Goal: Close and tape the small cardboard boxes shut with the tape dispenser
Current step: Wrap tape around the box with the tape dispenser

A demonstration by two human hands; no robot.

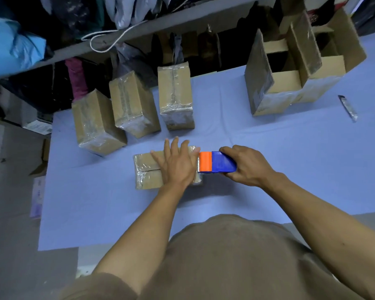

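On blue cloth (290,159), hands flatten glossy-taped cardboard box (146,171), perhaps sealing.

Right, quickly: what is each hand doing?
Left hand: open, flat on the box.
Right hand: grips the tape dispenser.

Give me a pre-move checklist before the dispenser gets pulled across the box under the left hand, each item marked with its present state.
1. Box held steady: ok. The left hand presses flat on the small box.
2. Flaps closed: ok on the visible part; the seam lies shut.
3. Dispenser gripped: ok. The right hand holds the tape dispenser by its blue body.
4. Dispenser at the starting edge: ok. Its orange end sits at the box's right edge.
5. Tape stuck to the box: cannot tell; the left hand hides the contact.
6. Path clear: not ok. The left hand lies across the seam in the dispenser's way.
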